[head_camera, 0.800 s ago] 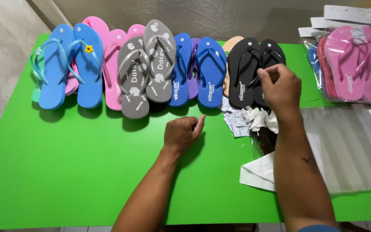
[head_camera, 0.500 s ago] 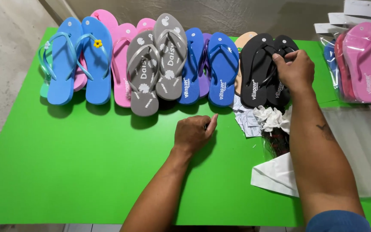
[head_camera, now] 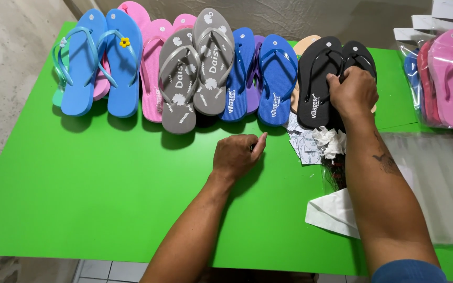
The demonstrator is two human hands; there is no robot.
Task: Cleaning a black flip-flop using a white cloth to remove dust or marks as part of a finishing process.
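Right hand [head_camera: 353, 94]: closed down on black flip-flop pair [head_camera: 321, 84] at far edge of green worktop [head_camera: 79, 199], fingers curled over straps where the two soles meet. Left hand [head_camera: 235, 156]: loosely curled, knuckles up, resting on worktop near centre; holds nothing visible, though a small dark item under fingertips cannot be ruled out.

Risks, as judged:
- Black pair overlaps beige sole [head_camera: 305, 44] beneath; lifting or sliding likely to drag it out of line.
- Row packed edge to edge; sideways nudge from right hand could shift royal-blue pair [head_camera: 268, 78] and ripple along.
- Crumpled white paper [head_camera: 329, 141] and printed slips [head_camera: 302, 141] lie just below black pair, touching forearm; prone to being swept off.
- Clear bags [head_camera: 436, 183] slick; anything set there may slide.

Count:
- Light-blue flip-flops [head_camera: 100, 68]: 2, one w/ yellow flower.
- Pink [head_camera: 153, 68]: 2 clear, more partly hidden behind; total uncertain.
- Grey w/ white flowers [head_camera: 195, 73]: 2.
- Royal-blue: 2.
- Purple sole between them: 1 edge seen.
- Black: 2.
- Beige: 1 seen.
- Teal sole at far left: 1 edge.
- Bagged pink pair [head_camera: 449, 73] at right: at least 2, w/ blue behind.
- White folded sheet [head_camera: 334, 212]: 1.
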